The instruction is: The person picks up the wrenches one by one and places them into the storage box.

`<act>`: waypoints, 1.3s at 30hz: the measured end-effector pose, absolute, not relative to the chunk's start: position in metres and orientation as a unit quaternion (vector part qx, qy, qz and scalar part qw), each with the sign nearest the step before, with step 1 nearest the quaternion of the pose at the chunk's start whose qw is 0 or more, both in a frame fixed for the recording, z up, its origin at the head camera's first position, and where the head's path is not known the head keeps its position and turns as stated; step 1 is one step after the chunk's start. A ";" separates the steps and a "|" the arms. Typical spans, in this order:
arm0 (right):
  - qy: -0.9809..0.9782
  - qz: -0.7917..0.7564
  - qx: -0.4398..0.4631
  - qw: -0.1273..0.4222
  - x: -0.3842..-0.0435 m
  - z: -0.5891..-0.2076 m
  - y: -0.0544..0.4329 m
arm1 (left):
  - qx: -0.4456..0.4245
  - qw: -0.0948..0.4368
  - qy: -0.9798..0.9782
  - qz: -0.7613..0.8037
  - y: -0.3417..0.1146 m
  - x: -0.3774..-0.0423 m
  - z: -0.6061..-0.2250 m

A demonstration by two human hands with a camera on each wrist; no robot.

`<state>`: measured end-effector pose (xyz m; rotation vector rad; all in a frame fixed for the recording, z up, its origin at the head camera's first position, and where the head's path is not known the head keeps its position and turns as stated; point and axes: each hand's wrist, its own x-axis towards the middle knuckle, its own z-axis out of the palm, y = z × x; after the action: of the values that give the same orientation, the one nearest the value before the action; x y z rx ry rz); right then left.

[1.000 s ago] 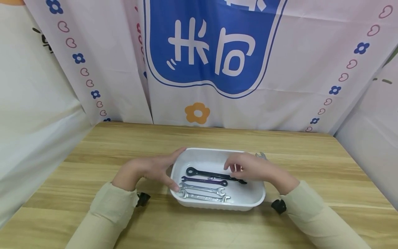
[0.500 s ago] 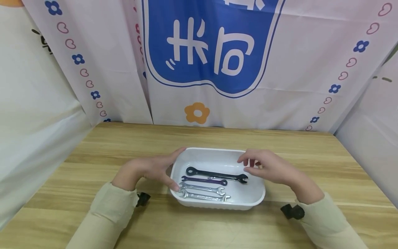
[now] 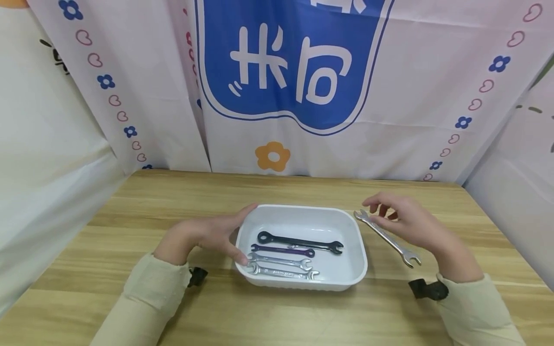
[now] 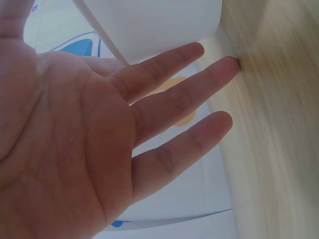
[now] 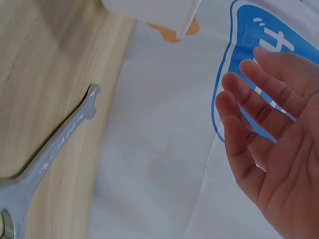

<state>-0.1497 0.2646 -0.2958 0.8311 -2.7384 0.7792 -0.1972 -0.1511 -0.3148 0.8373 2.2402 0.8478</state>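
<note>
A white tub point(image 3: 303, 284) stands on the table with several wrenches in it. Inside lie a black wrench point(image 3: 298, 241), a purple wrench point(image 3: 283, 250) and two silver wrenches, one of them the front silver wrench point(image 3: 281, 272). At the tub's left end, my left hand point(image 3: 214, 235) rests with its fingers spread; the left wrist view shows the palm point(image 4: 65, 134) holding nothing. A larger silver open-end wrench point(image 3: 387, 239) lies on the table right of the tub. Over its far end hovers my right hand point(image 3: 402, 216), fingers loosely bent and nothing in them.
The wooden table point(image 3: 173, 192) ends at a white printed cloth point(image 3: 389, 144) hanging at the back. More white cloth hangs along the left and right sides. Black wrist cameras sit at both sleeves.
My right hand has moved from over the tub's right part out to the right, above the wrench on the table, which shows fully now. The left hand stays at the tub.
</note>
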 end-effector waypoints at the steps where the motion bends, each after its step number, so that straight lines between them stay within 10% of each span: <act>1: -0.921 0.260 0.276 0.089 -0.150 -0.296 0.267 | 0.311 0.297 0.845 0.317 -0.151 -0.197 -0.315; 39: -0.954 0.232 0.164 -0.097 -0.177 -0.343 0.309 | 0.302 0.298 0.849 0.316 -0.151 -0.195 -0.316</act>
<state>-0.1773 0.3088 -0.3430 0.5496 -3.1975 0.7789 -0.1955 -0.1512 -0.3161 0.8020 2.2555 0.8391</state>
